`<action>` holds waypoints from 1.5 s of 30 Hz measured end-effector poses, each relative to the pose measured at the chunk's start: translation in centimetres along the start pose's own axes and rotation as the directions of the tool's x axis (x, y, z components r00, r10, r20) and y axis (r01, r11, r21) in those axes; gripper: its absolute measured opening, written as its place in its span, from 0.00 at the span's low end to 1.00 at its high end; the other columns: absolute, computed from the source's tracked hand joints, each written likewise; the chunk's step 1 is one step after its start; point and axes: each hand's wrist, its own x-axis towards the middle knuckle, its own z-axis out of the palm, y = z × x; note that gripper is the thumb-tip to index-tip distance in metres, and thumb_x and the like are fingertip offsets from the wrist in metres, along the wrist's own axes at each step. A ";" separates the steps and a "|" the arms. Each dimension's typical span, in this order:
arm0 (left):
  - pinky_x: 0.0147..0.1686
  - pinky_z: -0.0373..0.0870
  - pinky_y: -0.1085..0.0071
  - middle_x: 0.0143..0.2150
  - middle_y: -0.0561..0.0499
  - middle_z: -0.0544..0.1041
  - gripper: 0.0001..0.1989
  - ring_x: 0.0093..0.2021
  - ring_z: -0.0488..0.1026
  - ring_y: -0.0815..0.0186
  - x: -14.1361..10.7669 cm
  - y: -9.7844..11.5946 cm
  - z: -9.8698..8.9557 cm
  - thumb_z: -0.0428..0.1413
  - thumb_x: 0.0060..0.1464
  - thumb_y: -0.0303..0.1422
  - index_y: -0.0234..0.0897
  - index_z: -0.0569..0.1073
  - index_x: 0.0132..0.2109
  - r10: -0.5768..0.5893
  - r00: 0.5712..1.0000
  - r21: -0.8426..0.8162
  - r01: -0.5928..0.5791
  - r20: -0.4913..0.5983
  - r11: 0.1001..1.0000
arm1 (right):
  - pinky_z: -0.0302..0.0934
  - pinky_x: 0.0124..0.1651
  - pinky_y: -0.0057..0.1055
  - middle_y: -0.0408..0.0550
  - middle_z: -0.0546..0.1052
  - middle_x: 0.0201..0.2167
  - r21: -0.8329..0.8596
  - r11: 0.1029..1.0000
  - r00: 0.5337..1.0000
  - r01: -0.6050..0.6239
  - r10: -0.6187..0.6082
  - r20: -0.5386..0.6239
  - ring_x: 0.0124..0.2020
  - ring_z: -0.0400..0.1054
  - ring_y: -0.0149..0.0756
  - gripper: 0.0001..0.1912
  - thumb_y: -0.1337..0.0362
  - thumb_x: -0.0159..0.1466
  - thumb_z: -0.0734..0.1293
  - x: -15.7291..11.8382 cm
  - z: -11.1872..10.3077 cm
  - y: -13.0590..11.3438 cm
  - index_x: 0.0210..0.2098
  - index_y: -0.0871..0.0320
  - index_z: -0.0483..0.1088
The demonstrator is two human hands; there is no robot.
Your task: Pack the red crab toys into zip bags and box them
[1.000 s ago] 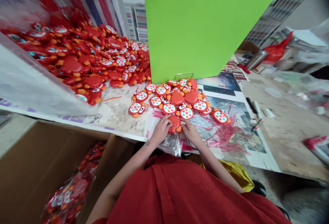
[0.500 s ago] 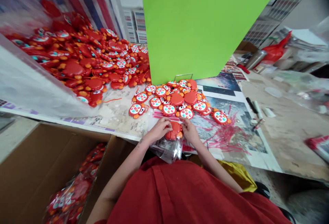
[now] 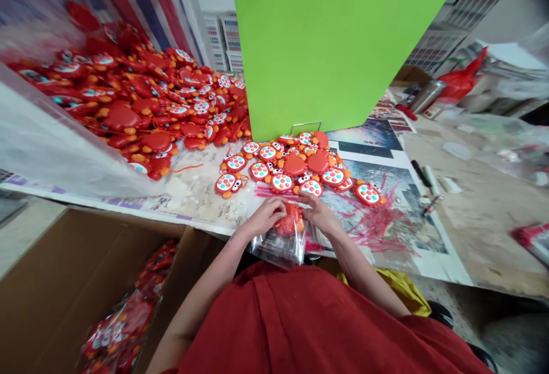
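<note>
In front of my body a red crab-shaped toy (image 3: 290, 221) lies back up, partly in a clear plastic bag (image 3: 278, 251). My left hand (image 3: 266, 217) curls its fingers over the toy's left side and the bag's edge. At the opposite side, my right hand (image 3: 319, 214) has its fingers stretched out and apart from the thumb, close to the toy's upper right edge. Whether those fingertips touch the bag is hard to see. Just beyond both hands, several more crab toys (image 3: 295, 164) lie in a loose group, some showing white faces with coloured dots.
A big heap of the toys (image 3: 163, 108) spills from a white sack (image 3: 86, 151) at left. A green board (image 3: 334, 48) stands behind the group. Bagged toys (image 3: 128, 319) lie in a cardboard box (image 3: 47, 299) at lower left. Markers (image 3: 424, 176) lie to the right.
My right hand has shifted slightly, its fingers now stretched out over the toy's upper edge. The bag sits flatter and wider around the toy. My left hand stays nearly in place.
</note>
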 end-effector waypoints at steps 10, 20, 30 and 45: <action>0.53 0.65 0.58 0.48 0.45 0.75 0.10 0.52 0.70 0.57 -0.6 0.9 0.3 0.53 0.59 0.35 0.39 0.70 0.47 -0.070 0.934 0.132 0.124 -0.350 0.983 | 0.70 0.48 0.38 0.50 0.68 0.60 -0.123 0.973 0.980 0.197 -0.192 0.055 0.49 0.72 0.39 0.27 0.63 0.59 0.63 1.8 0.7 -3.5 0.59 0.50 0.64; 0.25 0.65 0.76 0.34 0.49 0.78 0.14 0.25 0.69 0.72 -0.9 -1.0 1.0 0.57 0.52 0.42 0.34 0.70 0.37 -0.492 0.856 -0.597 0.312 -0.162 0.739 | 0.65 0.51 0.42 0.50 0.76 0.49 -0.467 0.783 0.890 0.410 -0.456 0.016 0.46 0.71 0.40 0.18 0.67 0.64 0.60 1.5 1.0 -4.0 0.52 0.51 0.72; 0.38 0.73 0.69 0.43 0.46 0.80 0.14 0.41 0.76 0.62 -0.6 1.5 0.5 0.50 0.56 0.31 0.35 0.76 0.46 -0.343 0.910 -0.307 0.267 -0.232 0.914 | 0.62 0.48 0.38 0.53 0.77 0.41 -0.782 0.291 0.745 0.551 -0.594 0.303 0.43 0.67 0.42 0.17 0.69 0.68 0.58 1.5 4.8 -4.0 0.55 0.60 0.68; 0.34 0.72 0.70 0.43 0.45 0.79 0.12 0.37 0.77 0.64 -0.7 -0.9 1.3 0.52 0.56 0.34 0.36 0.73 0.46 -0.510 0.853 -0.533 0.385 -0.106 0.754 | 0.55 0.42 0.37 0.51 0.77 0.29 -0.887 0.461 0.865 0.009 -0.450 -0.224 0.35 0.64 0.42 0.08 0.69 0.57 0.61 0.7 -4.7 0.5 0.30 0.58 0.73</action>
